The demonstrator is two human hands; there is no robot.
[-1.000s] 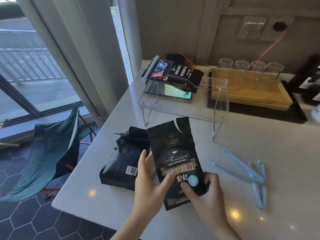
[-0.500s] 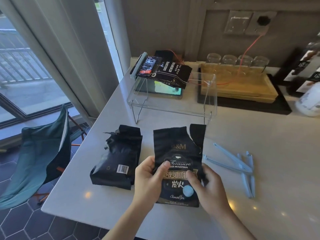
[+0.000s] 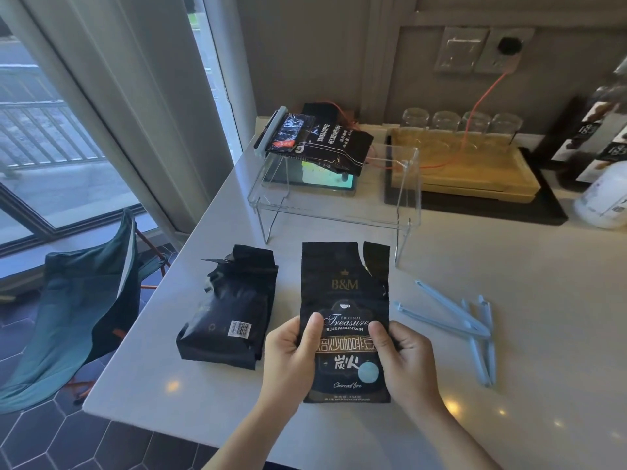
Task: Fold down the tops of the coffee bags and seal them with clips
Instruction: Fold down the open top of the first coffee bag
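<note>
Two hands, left hand [image 3: 291, 357] and right hand [image 3: 407, 361], are clamped on the B&M coffee bag [image 3: 345, 300], held upright near-centre on the counter [image 3: 509, 273], top free for folding; blue clips [image 3: 475, 329] lie right.

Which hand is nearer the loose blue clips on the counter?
Right. The right hand grips the B&M coffee bag's right edge, beside the blue clips; the left hand holds the bag's far edge.

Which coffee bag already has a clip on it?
The coffee bag on the clear stand: a pale clip spans its left end. The B&M bag in both hands and the plain black bag beside it have none.
</note>
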